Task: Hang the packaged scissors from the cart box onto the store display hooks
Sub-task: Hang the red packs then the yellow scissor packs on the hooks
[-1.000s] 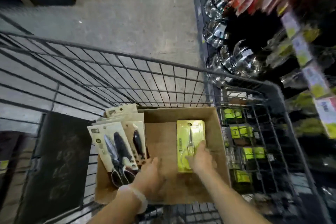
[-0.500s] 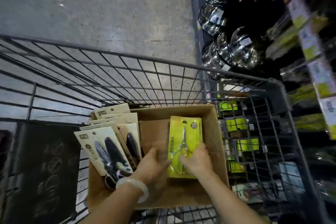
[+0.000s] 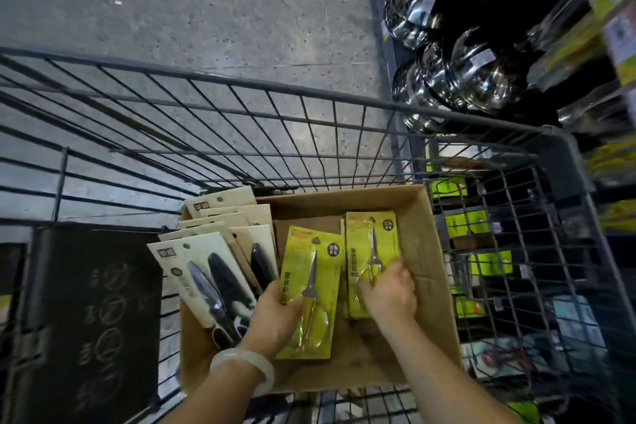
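Note:
An open cardboard box (image 3: 426, 244) sits inside the wire cart (image 3: 309, 93). My left hand (image 3: 275, 317) grips a yellow scissors package (image 3: 309, 289) by its lower left side, held over the box's middle. My right hand (image 3: 389, 293) holds a second yellow scissors package (image 3: 371, 244) that sits on a small stack at the box's right. A fanned stack of beige packs with black-handled scissors (image 3: 206, 272) leans at the box's left side. No display hooks are clearly visible.
Store shelving stands to the right with shiny steel bowls (image 3: 478, 72) and blurred price tags (image 3: 619, 27). Green-labelled boxes (image 3: 468, 224) show through the cart's right mesh. A dark panel (image 3: 93, 313) lies in the cart at left. Concrete floor (image 3: 206, 10) is ahead.
One yellow package was held by both hands before. Now my left hand holds one yellow package apart to the left, and my right hand grips another at the box's right.

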